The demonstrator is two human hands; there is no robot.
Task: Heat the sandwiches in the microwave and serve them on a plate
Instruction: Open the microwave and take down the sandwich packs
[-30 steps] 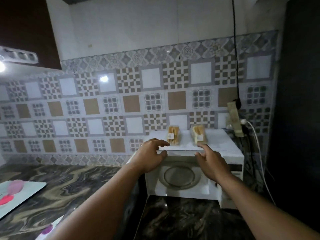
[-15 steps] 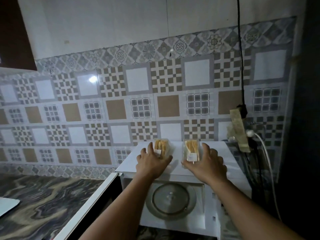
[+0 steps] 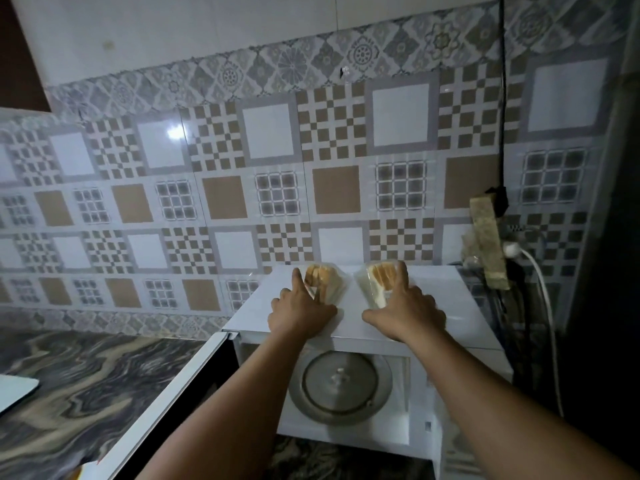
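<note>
Two wrapped sandwiches stand side by side on top of the microwave (image 3: 443, 299), well back from its front edge — the left sandwich pack (image 3: 325, 280) just ahead of the left hand (image 3: 299, 311), the right sandwich pack (image 3: 379, 280) just ahead of the right hand (image 3: 405, 315). Each pack's long axis runs away from the person, in line with the fingers reaching along it. Both hands are curling around their packs, fingers alongside the wrapping (whether either grip has fully closed, I cannot tell). Below the knuckles the cavity stands open, its turntable (image 3: 339, 386) bare, the door (image 3: 166, 407) swung out to the left. Each hand is nearest its own pack, so the next move is probably back and down.
</note>
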